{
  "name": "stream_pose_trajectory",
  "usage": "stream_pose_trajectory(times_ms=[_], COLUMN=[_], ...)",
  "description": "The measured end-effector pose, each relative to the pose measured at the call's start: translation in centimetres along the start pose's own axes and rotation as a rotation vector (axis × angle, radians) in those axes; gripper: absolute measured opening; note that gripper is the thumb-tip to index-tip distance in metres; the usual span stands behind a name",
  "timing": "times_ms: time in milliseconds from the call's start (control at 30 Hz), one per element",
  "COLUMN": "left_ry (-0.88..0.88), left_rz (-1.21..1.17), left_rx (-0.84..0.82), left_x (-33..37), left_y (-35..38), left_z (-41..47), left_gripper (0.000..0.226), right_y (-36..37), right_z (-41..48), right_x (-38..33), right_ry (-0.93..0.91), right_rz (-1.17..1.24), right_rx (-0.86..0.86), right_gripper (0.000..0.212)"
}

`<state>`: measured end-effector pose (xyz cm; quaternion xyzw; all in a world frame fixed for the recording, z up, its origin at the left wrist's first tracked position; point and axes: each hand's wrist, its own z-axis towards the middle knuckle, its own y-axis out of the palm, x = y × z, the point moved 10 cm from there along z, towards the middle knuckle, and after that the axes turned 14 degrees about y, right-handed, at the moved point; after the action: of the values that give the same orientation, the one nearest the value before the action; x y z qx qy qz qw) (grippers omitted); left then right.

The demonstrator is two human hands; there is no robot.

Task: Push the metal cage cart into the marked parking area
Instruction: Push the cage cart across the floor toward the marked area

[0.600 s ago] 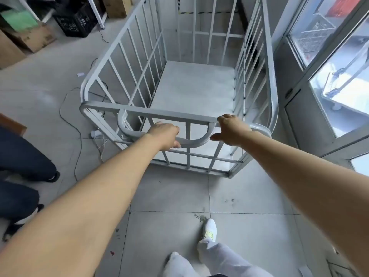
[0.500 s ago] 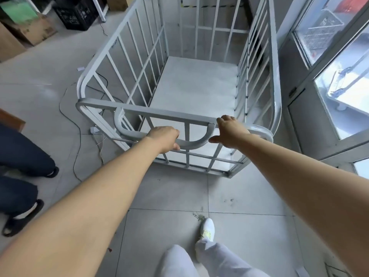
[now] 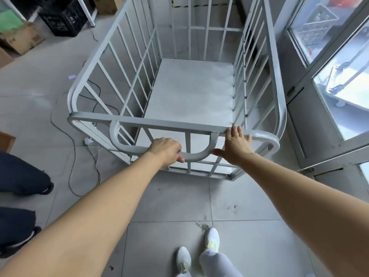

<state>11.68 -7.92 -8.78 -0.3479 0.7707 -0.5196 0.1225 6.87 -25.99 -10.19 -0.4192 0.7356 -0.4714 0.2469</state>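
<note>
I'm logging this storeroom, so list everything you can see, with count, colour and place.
cart: one, pale grey metal, centre
handle: one, pale grey, curved bar on the cart's near end
crate: one, black, top left
boxes: at least two, brown, top left
cable: one, black, on the floor left of the cart
door: one, grey frame with glass, right
legs: two, dark blue trousers, another person's, left edge
floor: grey tiles
shoes: two, white, bottom, the person's own
left hand: grips the handle
right hand: fingers straight, resting on the cart's top rail
</note>
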Motion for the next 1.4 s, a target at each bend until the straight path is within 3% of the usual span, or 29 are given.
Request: stream_pose_trajectory(times_ms=[167,400,467,667,900,1033,1400], left_ry=[-0.045,-0.154,-0.186,-0.249,-0.34,-0.325,-0.296], left_rz=[-0.039,-0.086,-0.098,-0.166,-0.189,-0.112,0.0], left_rx=[0.045,0.099,0.107,0.118,-0.012,-0.005,0.008], left_x=[-0.6,-2.2,-2.8,-4.1,-9.9,-11.0,-12.3], left_y=[-2.1,-5.7,-6.6,-9.4,-10.3,-13.4,-19.4], left_z=[3.0,9.0,10.6,16.4,19.4,22.6,33.8], left_gripper=[0.042,0.051,0.051,0.055,0.08,0.076,0.079], right_y=[-2.1,-4.4,-5.5,-9.2,-12.8,-15.2,-19.8], right_z=[4.0,9.9,11.6,16.0,23.7,26.9,39.8], right_x=[0.1,1.2,1.2,-0.2,0.1,-0.3,1.0], right_ry=[-0.012,0.009,-0.017,-0.24,-0.21,-0.189,-0.155], right_rz=[-0.05,0.012,0.01,0.072,0.032,-0.086,-0.054], right_rx=[0.015,-0.065,-0.026,0.084,-0.021,-0.015,-0.046], right_gripper=[0.112,0.134,0.129,0.087,0.078,0.065,0.08])
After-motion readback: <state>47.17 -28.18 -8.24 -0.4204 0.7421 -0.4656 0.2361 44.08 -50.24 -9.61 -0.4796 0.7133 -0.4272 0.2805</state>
